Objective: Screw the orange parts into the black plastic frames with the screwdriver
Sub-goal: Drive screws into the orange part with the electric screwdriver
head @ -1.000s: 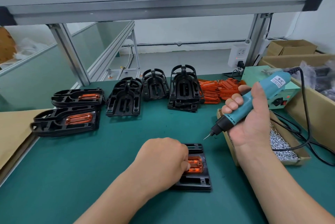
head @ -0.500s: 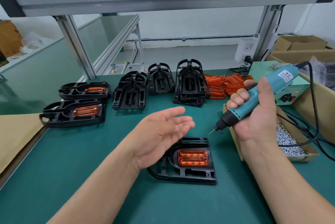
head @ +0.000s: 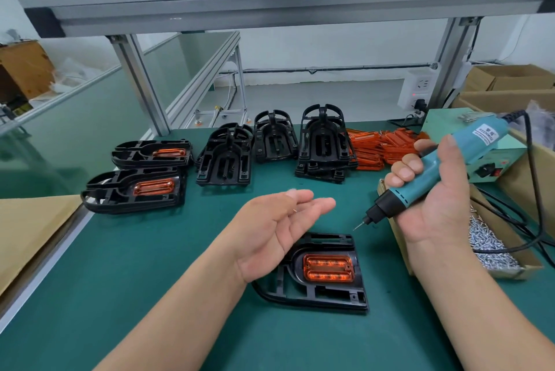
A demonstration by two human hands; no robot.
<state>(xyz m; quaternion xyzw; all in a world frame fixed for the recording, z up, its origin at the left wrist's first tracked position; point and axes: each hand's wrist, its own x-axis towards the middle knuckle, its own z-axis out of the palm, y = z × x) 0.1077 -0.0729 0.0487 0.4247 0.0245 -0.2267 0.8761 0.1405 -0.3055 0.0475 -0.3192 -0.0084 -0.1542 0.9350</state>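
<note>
A black plastic frame (head: 327, 295) lies flat on the green mat in front of me, with an orange part (head: 328, 267) seated in its window. My left hand (head: 276, 232) hovers above the frame's left side, palm up and fingers straight, with a tiny screw lying on the fingers. My right hand (head: 432, 208) grips a teal electric screwdriver (head: 444, 166), its bit pointing down-left above the frame's far right corner.
Two frames with orange parts (head: 135, 190) lie at the left. Stacks of bare black frames (head: 322, 145) stand behind, beside a pile of orange parts (head: 381, 148). A cardboard box of screws (head: 492, 241) and a teal power supply (head: 486, 166) sit at the right.
My left hand lifted off the frame and turned palm up, fingers now straight. The frame shows fully. The screwdriver has barely moved.
</note>
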